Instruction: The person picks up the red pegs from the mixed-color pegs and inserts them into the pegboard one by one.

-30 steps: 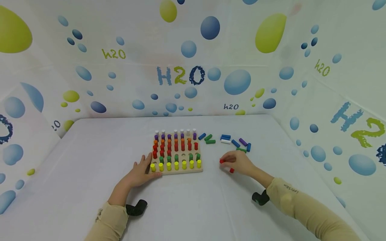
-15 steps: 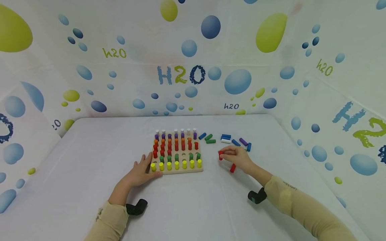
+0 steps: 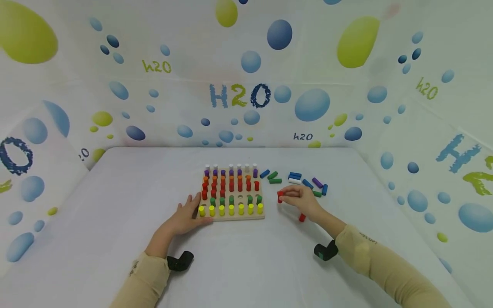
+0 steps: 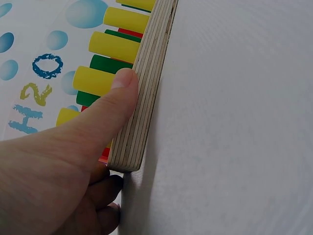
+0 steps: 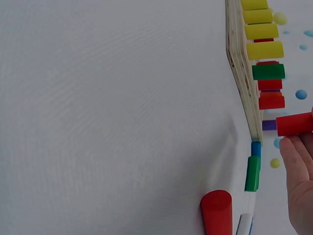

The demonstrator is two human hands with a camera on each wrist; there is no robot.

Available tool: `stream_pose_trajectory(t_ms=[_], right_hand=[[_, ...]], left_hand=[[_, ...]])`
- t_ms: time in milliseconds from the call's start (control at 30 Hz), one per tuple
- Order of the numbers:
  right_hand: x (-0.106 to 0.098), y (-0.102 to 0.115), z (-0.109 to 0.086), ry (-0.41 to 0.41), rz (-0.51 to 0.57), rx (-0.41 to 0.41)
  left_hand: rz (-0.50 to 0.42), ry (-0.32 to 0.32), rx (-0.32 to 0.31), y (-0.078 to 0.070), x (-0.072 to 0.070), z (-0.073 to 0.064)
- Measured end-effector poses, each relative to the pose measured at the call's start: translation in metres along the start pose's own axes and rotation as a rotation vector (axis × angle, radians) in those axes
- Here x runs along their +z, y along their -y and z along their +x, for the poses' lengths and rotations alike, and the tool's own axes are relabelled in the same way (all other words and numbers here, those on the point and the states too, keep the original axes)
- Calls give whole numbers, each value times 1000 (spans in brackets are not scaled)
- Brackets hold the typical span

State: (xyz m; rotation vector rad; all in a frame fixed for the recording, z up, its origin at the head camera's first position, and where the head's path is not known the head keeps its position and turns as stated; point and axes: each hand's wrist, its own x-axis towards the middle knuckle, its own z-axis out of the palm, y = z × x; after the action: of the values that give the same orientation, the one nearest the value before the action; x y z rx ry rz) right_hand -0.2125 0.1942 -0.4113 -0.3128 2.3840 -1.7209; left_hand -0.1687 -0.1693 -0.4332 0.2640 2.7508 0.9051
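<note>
My right hand (image 3: 304, 202) pinches a red peg (image 3: 280, 196) upright between thumb and fingers, to the right of the wooden pegboard (image 3: 235, 218). In the right wrist view the same red peg (image 5: 294, 124) juts from the fingertips. A second red peg (image 3: 302, 217) lies on the table by that wrist. My left hand (image 3: 185, 217) rests at the board's front left corner, fingers extended along the left side. Its thumb (image 4: 110, 107) lies straight over the board's front edge. Rows of white, purple, orange, red, green and yellow pegs (image 3: 231, 209) stand in the board; some holes are bare.
Loose blue pegs (image 3: 295, 174), green pegs (image 3: 275, 181), a white peg (image 3: 294, 181) and a purple peg (image 3: 317, 182) lie behind and right of the board. Dark wrist devices (image 3: 325, 250) hang at both sleeves. A printed backdrop (image 3: 185, 85) encloses the white table (image 3: 246, 265).
My right hand has raised the red peg from the table and turned it upright. The left hand stays at the board's corner. The head view has shifted slightly.
</note>
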Motion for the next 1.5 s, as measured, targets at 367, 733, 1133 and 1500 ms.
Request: stream_pose_trajectory(t_ms=[367, 733, 1133, 1500], right_hand=[[17, 20, 12, -4, -16, -14], [39, 29, 29, 28, 40, -30], [65, 35, 44, 61, 67, -61], [89, 39, 57, 79, -47, -78]], left_hand=[[0, 4, -28, -4, -2, -2], [13, 10, -27, -3, -2, 0], [13, 8, -20, -3, -3, -1], [12, 4, -20, -4, -3, -1]])
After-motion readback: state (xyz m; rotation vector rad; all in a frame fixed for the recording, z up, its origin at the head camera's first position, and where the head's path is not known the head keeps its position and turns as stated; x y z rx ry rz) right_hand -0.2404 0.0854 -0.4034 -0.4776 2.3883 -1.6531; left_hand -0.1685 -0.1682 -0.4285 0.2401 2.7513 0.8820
